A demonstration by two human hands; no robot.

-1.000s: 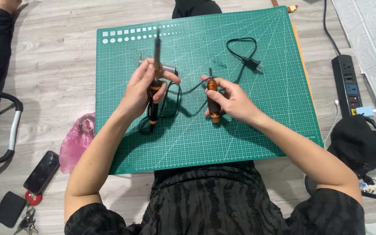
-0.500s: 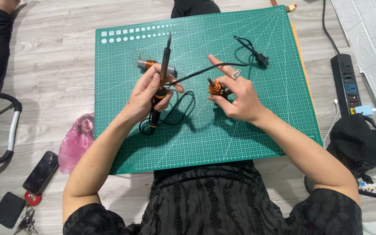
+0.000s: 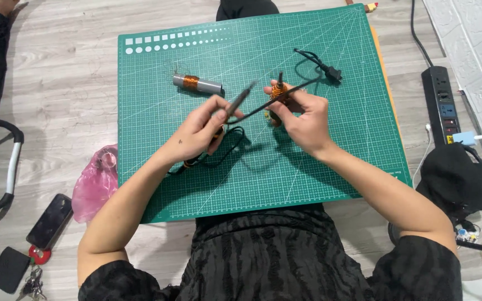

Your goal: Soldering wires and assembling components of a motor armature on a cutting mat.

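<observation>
Your left hand [image 3: 202,134] is closed around a soldering iron [image 3: 224,120], fingers wrapped on its handle, the dark shaft slanting up and to the right with its tip near the middle of the green mat [image 3: 330,161]. The iron's orange end pokes out below your wrist, close to the mat.

Your right hand [image 3: 305,120] is curled shut on a small coil [image 3: 277,92] wound with copper wire, pinched between thumb and fingers and held upright above the mat. A dark stem sticks up from the top of it. The iron's tip and the coil are near each other; you cannot tell whether they touch.

A black cord [image 3: 269,103] runs from the iron across your right fingers and on to the plug [image 3: 333,72], which lies on the mat near its top right corner. More cord loops on the mat under your left hand.

A 2nd coil [image 3: 196,83], a grey tube with a copper band, lies flat on the mat to the upper left of your left hand, well apart from both hands.

Off the mat, a pink bag [image 3: 93,184] sits at its lower left edge, with a phone [image 3: 51,220] and keys [image 3: 32,278] further left. A power strip [image 3: 442,106] lies on the floor to the right, and a black cloth [image 3: 456,181] below it.
</observation>
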